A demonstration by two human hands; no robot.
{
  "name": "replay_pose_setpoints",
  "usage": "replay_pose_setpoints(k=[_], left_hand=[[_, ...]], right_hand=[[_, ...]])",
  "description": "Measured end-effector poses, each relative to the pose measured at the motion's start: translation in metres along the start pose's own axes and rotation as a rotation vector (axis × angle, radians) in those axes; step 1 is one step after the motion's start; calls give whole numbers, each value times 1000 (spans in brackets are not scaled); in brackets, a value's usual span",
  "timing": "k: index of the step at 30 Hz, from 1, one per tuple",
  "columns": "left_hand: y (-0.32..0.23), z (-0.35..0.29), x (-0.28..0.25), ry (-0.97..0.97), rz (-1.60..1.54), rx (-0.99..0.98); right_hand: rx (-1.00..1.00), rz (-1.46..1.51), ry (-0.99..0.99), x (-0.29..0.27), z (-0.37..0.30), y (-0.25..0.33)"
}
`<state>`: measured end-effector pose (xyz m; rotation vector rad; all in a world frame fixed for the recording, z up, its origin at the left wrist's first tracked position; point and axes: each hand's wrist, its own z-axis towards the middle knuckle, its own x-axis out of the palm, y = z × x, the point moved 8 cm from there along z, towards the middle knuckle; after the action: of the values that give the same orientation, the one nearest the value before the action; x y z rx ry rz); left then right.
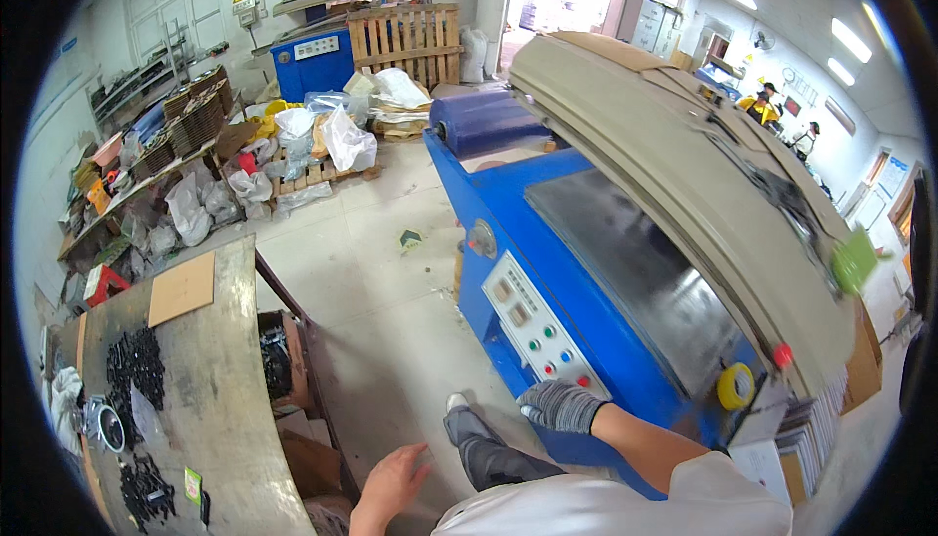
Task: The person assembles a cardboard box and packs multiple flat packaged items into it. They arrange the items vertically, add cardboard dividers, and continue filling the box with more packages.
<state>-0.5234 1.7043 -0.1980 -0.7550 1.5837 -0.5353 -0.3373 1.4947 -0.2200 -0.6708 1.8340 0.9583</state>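
Observation:
My right hand (562,406), in a grey knit glove, is at the lower edge of the white control panel (532,316), beside its red and green buttons. Its fingers point left, seem loosely bent and hold nothing visible; whether one presses a button is hidden. The panel is on the front of a blue machine (479,209) with a dark, glossy flat top (625,262). A long beige lid (645,116) stands raised over that top. My bare left hand (393,477) hangs between the machine and the worktable, its fingers apart and nothing in them.
On the left, a worktable (230,341) bears black small parts (137,365), a cardboard sheet (183,289) and a round clear container (106,427). Yellow tape (735,385) lies at the machine's right end. Bags (347,140) and a wooden pallet (405,42) stand behind; people (762,106) are far right.

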Motion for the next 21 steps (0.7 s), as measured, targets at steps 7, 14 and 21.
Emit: replay_pose_setpoints(k=[7, 14, 21], left_hand=[[29, 172, -71, 62, 231, 109], [73, 259, -241, -80, 245, -106], [174, 373, -331, 52, 139, -356]], right_hand=[[-180, 34, -185, -73, 199, -41], [-463, -45, -165, -180, 371, -25], [-365, 26, -73, -197, 540, -49]])
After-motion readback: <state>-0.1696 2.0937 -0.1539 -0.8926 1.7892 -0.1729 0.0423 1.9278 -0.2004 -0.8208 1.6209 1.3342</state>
